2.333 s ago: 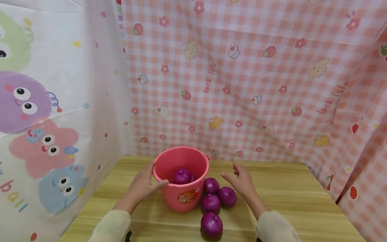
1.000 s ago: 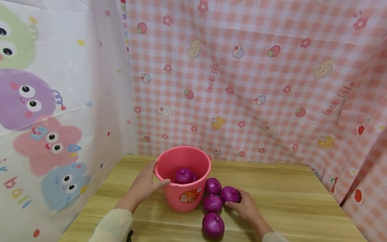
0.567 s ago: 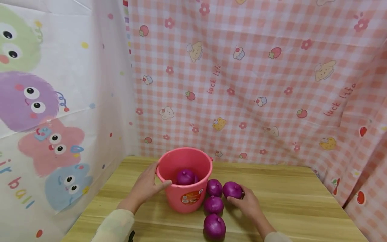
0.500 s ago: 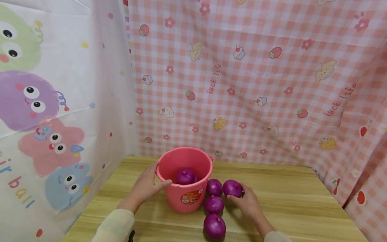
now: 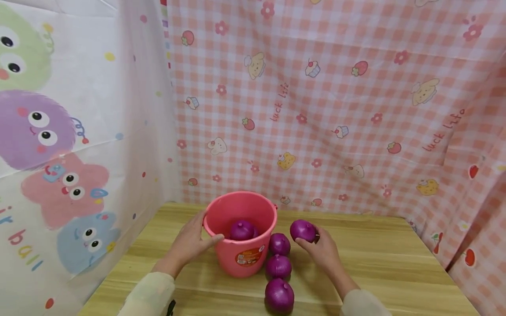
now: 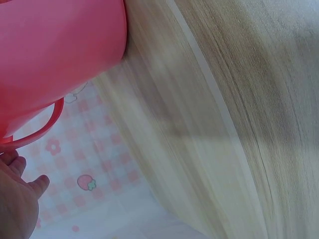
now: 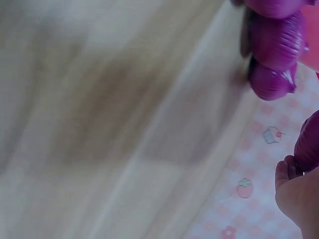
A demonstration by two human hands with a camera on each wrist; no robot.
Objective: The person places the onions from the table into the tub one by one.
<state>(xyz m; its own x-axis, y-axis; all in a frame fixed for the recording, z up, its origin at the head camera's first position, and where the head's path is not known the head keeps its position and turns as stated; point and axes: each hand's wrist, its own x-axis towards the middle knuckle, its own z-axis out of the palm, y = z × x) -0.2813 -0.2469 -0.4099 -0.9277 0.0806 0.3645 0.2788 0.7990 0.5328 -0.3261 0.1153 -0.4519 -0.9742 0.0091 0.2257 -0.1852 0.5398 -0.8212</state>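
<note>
My left hand (image 5: 189, 243) holds the side of a pink bucket (image 5: 237, 263), its thumb lying along the near rim. In the left wrist view the fingers (image 6: 17, 165) are beside the base of the bucket's handle (image 6: 42, 130). Inside the bucket sits a purple onion (image 5: 242, 230), partly covering another. My right hand (image 5: 326, 252) grips a purple onion (image 5: 302, 231) between thumb and fingers, raised over the table to the right of the bucket. Three more onions stand in a row beside the bucket: a far one (image 5: 279, 244), a middle one (image 5: 278, 266) and a near one (image 5: 279, 296).
The wood-grain table (image 5: 379, 259) extends to the right of the hands. Behind it hangs a pink checked curtain (image 5: 316, 105), and a white cartoon-print cloth (image 5: 130, 109) hangs along the left side.
My right hand reached the onion on the right, took hold of it and lifted it up, away from the other onions. The left hand has stayed at the bucket.
</note>
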